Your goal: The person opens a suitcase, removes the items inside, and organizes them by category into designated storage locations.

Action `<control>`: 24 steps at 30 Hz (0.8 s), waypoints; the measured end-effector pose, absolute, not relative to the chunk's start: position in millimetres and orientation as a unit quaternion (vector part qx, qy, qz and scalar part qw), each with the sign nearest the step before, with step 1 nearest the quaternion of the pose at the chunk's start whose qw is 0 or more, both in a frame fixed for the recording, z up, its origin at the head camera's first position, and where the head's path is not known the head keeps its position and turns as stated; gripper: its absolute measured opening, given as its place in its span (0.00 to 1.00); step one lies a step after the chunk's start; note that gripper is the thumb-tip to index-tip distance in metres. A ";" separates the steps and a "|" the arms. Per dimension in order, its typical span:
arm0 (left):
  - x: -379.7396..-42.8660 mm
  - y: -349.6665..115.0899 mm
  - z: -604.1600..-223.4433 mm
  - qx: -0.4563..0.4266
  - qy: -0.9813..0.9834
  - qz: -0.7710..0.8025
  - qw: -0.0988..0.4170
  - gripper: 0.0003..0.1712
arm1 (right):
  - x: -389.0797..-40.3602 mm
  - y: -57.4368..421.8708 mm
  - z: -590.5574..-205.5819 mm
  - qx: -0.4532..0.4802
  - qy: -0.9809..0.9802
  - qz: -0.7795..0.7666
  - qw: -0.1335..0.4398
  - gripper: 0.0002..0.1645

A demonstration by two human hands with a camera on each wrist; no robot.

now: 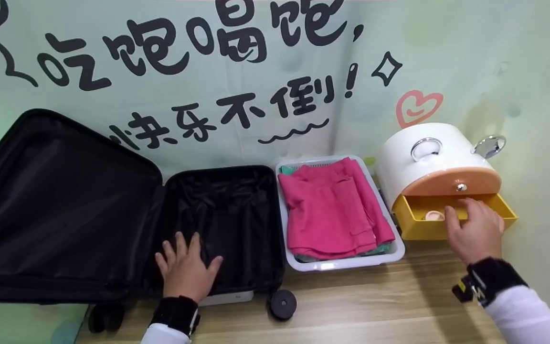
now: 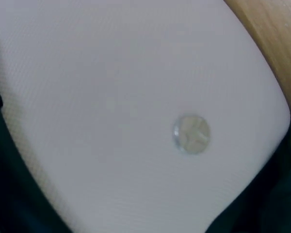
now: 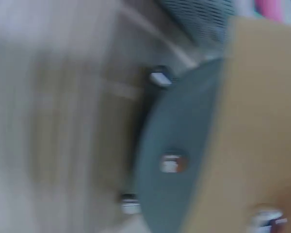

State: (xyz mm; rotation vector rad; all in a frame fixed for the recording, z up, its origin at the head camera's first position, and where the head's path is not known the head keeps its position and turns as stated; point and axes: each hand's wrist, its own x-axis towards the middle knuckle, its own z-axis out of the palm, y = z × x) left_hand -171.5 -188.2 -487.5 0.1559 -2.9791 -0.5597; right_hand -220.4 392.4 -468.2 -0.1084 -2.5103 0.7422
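My left hand rests with fingers spread over the front edge of the right half of an open black suitcase. In the left wrist view, a pale surface with a round clear stud fills the frame. My right hand is at the pulled-out yellow drawer of a white rounded box, fingers slightly bent over its opening with thumb apart. A small pale round thing lies inside the drawer, left of the thumb. Blur covers the right wrist view, where a knob shows on a curved panel.
Between suitcase and box stands a white basket with folded pink clothing and some green cloth. The box has an orange front panel and two silver loops on top. A suitcase wheel stands over the wooden tabletop.
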 end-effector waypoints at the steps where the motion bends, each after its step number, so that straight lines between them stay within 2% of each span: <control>1: -171.6 -188.1 -487.8 0.052 -0.980 -0.184 0.054 0.50 | -216.3 393.1 -475.5 -0.032 -0.918 0.280 0.277 0.29; 4: -171.5 -188.5 -489.0 0.054 -0.980 -0.184 0.057 0.50 | -207.2 396.9 -494.3 -0.018 -0.914 0.281 0.292 0.37; 10: -170.9 -190.4 -492.1 0.058 -0.980 -0.184 0.055 0.51 | -202.2 402.4 -512.7 -0.016 -0.933 0.254 0.254 0.52; 16: -170.1 -191.2 -491.2 0.058 -0.980 -0.185 0.053 0.51 | -203.6 398.4 -518.3 -0.004 -0.936 0.239 0.258 0.55; 24: -169.0 -190.4 -491.4 0.058 -0.980 -0.184 0.053 0.51 | -218.3 397.1 -515.8 -0.002 -0.943 0.221 0.250 0.53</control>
